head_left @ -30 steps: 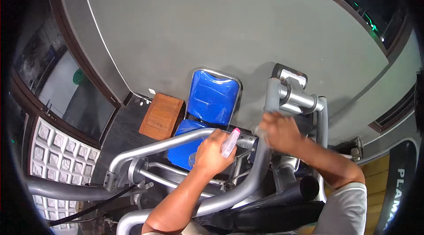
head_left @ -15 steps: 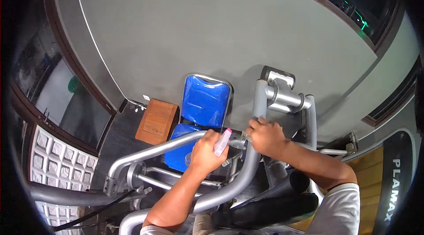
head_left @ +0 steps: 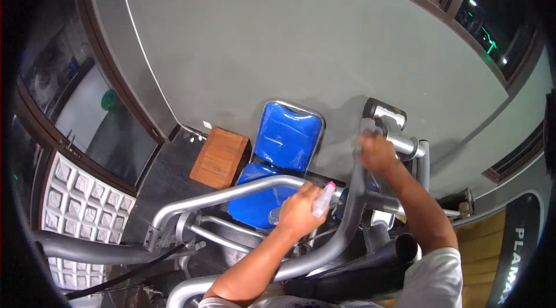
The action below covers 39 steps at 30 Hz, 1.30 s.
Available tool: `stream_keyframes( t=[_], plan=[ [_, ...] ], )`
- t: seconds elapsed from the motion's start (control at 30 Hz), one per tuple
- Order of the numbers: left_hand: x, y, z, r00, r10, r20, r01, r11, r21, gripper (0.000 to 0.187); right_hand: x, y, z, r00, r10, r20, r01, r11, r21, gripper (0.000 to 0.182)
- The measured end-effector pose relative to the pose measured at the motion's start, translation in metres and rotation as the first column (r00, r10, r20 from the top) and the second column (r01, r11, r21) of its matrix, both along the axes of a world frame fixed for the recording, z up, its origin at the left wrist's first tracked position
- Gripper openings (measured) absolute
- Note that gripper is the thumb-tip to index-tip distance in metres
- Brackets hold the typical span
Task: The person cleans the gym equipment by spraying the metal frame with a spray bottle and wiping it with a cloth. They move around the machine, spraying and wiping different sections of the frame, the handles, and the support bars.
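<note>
Head view: my left hand [head_left: 298,213], closed around one clear plastic bottle with a pink tip [head_left: 322,202], beside one bent silver metal bar [head_left: 231,192]; my right hand [head_left: 377,152], fingers curled at one upright grey metal tube [head_left: 358,183], contents blurred, I cannot tell; beyond, one blue padded chair [head_left: 289,137].

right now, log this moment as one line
left hand: holds translucent pink-tipped plastic bottle | right hand: near upper end of curved grey metal tube, grip unclear | beyond: blue metal-framed chair

One chair [head_left: 289,137], one box [head_left: 218,158], apparently one bottle [head_left: 322,201]
</note>
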<state>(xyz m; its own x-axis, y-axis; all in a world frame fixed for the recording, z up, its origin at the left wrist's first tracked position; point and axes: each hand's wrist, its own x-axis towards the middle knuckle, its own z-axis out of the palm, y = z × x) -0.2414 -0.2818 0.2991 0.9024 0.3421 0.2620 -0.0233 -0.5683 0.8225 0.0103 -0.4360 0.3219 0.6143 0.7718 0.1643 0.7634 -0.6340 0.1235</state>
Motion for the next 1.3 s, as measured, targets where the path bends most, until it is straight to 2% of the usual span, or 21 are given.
stream_keyframes(
  t=[0.07,0.13,0.23,0.27,0.33,0.4,0.47,0.5,0.53,0.57,0.63,0.73,0.8,0.9,0.93,1.0,1.07,1.17,1.2,1.27,1.3],
  plan=[
    [-0.001,-0.002,0.001,1.000,0.000,0.002,0.000,1.000,-0.007,0.019,-0.051,-0.031,-0.001,0.949,0.294,0.114,-0.298,0.954,0.021,0.023],
    [0.001,-0.006,0.001,1.000,-0.018,0.010,0.019,1.000,-0.012,0.019,-0.108,-0.034,0.026,0.951,0.290,-0.108,-0.295,0.955,-0.031,0.020],
    [0.002,-0.012,-0.002,0.999,-0.037,0.033,0.038,0.999,-0.019,0.019,-0.121,-0.038,0.024,0.945,0.309,-0.109,-0.318,0.944,-0.083,0.017],
    [0.001,-0.013,-0.003,0.998,-0.042,0.038,0.043,0.999,-0.018,0.019,-0.113,-0.033,0.031,0.956,0.218,-0.197,-0.244,0.963,-0.119,0.016],
    [0.001,-0.014,-0.001,0.998,-0.050,0.033,0.050,0.999,-0.013,0.019,-0.069,-0.012,0.026,0.991,0.128,-0.025,-0.131,0.965,-0.227,0.019],
    [-0.001,-0.014,0.003,0.998,-0.055,0.009,0.055,0.998,-0.009,0.018,-0.004,0.015,0.027,0.998,-0.055,-0.022,0.050,0.981,-0.187,0.021],
    [-0.001,-0.014,0.000,0.998,-0.047,0.051,0.047,0.999,0.008,0.018,0.052,0.033,0.035,0.990,-0.141,0.028,0.142,0.989,-0.037,0.021],
    [-0.001,-0.011,-0.002,0.997,-0.041,0.072,0.040,0.999,0.017,0.018,0.059,0.037,0.034,0.990,-0.140,0.033,0.141,0.988,-0.065,0.021],
    [-0.003,-0.006,-0.003,0.997,-0.067,-0.025,0.068,0.997,0.033,0.034,0.063,0.042,0.030,0.990,-0.139,0.033,0.142,0.985,-0.095,0.021],
    [-0.003,-0.002,-0.005,0.997,-0.067,-0.038,0.068,0.997,0.034,0.034,0.068,0.047,0.024,0.990,-0.141,0.032,0.144,0.981,-0.131,0.022],
    [-0.003,-0.001,-0.004,0.996,-0.061,-0.066,0.062,0.998,0.005,0.036,0.029,0.040,0.016,0.992,0.032,0.124,-0.001,0.970,-0.243,0.021],
    [0.000,-0.001,-0.007,0.994,-0.058,-0.098,0.056,0.998,-0.018,0.037,-0.045,0.032,0.024,0.989,0.149,-0.022,-0.141,0.868,-0.477,0.017],
    [0.000,-0.004,-0.003,0.995,-0.060,-0.081,0.058,0.998,-0.029,0.032,-0.083,0.021,0.027,0.957,0.261,-0.129,-0.291,0.851,-0.437,0.017],
    [0.002,-0.008,-0.001,0.999,-0.051,0.005,0.051,0.998,-0.035,0.023,-0.059,0.029,0.022,0.985,0.139,-0.100,-0.170,0.866,-0.470,0.019],
    [0.003,-0.008,-0.006,0.998,-0.055,0.011,0.055,0.998,-0.035,0.023,-0.041,0.040,0.026,0.999,0.032,0.013,-0.022,0.877,-0.480,0.021],
    [0.000,-0.009,-0.006,0.998,-0.065,0.003,0.065,0.997,-0.034,0.023,0.029,0.049,0.023,0.995,-0.085,0.049,0.096,0.945,-0.312,0.021],
    [0.001,-0.008,0.000,0.998,-0.059,-0.006,0.058,0.998,-0.035,0.023,0.063,0.051,0.029,0.994,-0.111,0.014,0.112,0.982,-0.150,0.019],
    [0.001,-0.005,-0.006,0.999,-0.035,0.033,0.035,0.999,0.002,0.023,0.035,0.032,0.020,0.998,-0.012,0.056,0.022,0.982,-0.187,0.021],
    [0.002,-0.004,-0.005,0.999,-0.036,0.037,0.036,0.999,0.003,0.022,0.013,0.016,0.021,0.997,0.054,-0.050,-0.059,0.992,-0.115,0.021],
    [0.006,-0.005,-0.005,0.999,-0.044,0.007,0.044,0.999,-0.009,0.021,-0.043,-0.006,0.032,0.962,0.165,-0.217,-0.205,0.962,-0.180,0.017],
    [0.006,-0.007,-0.005,0.999,-0.046,-0.010,0.046,0.999,-0.013,0.021,-0.074,-0.023,0.030,0.932,0.245,-0.267,-0.281,0.954,-0.107,0.016]
  ],
)
